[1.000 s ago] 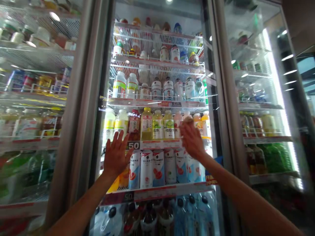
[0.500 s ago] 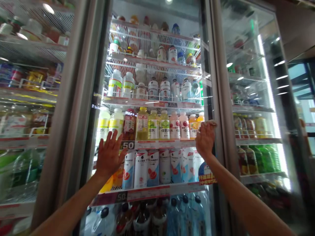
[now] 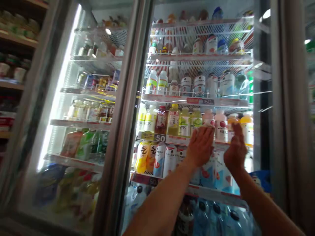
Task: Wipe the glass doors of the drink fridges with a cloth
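Observation:
My left hand (image 3: 200, 146) is raised before the middle glass door (image 3: 182, 144) of a drinks fridge, its fingers stretched upward. A pale patch shows by its fingertips; I cannot tell whether it is a cloth or a bottle behind. Just right of it, my right hand (image 3: 236, 150) stands edge-on, fingers extended and the palm turned toward the left hand. Whether either hand touches the glass is unclear. Behind them are pink bottles (image 3: 220, 126), an orange bottle (image 3: 246, 126) and tall printed cans (image 3: 170, 159).
A metal door frame (image 3: 125, 114) stands left of the hands, with another lit fridge section (image 3: 83, 123) beyond it. At the right rises a second upright frame (image 3: 286, 114). A blue sticker (image 3: 262, 180) is low on the right. Dark-capped water bottles (image 3: 216, 213) fill the bottom shelf.
The view has swung left. My left hand has moved right across the door, and my right hand has come away from the right-hand frame; the hands are now close together. The beige cloth-like item at my right fingertips no longer shows clearly.

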Tool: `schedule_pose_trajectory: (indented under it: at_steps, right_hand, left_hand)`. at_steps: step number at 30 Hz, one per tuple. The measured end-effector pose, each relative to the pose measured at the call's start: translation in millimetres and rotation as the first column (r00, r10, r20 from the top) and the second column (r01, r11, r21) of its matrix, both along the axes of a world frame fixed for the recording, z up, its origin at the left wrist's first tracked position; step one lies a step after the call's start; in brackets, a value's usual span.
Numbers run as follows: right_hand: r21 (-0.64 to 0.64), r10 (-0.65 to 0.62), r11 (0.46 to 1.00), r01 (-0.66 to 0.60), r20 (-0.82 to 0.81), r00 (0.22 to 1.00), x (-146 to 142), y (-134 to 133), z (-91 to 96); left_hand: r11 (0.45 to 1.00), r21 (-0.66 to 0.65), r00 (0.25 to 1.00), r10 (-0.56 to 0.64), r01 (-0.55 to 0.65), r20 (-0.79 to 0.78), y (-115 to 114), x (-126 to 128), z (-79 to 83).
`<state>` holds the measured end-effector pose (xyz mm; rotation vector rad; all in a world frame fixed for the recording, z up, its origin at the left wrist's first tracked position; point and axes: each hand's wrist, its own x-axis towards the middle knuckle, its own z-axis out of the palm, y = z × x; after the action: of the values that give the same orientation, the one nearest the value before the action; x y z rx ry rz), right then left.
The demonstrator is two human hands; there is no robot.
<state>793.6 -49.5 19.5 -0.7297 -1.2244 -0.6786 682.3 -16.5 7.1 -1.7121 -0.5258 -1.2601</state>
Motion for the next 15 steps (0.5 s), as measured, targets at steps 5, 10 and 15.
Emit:
schedule_pose_trajectory:
  at_steps: [5,10,15]
  right_hand:
    - [0.032,-0.433,0.901,0.432,0.089,0.897,32,33,-10.5]
    - [0.041,-0.471,0.882,0.47,0.123,0.874,30,34,-15.2]
    - [0.093,-0.457,0.889,0.448,0.126,0.881,34,33,-15.9]
  left_hand:
    - [0.994,0.012,0.987,0.103,-0.105,0.121,11,-112,15.4]
    - [0.994,0.011,0.854,0.091,-0.112,0.512,20,-169,28.2]
    - [0.997,0.055,0.998,0.047,-0.049,0.043,8,-43,2.3]
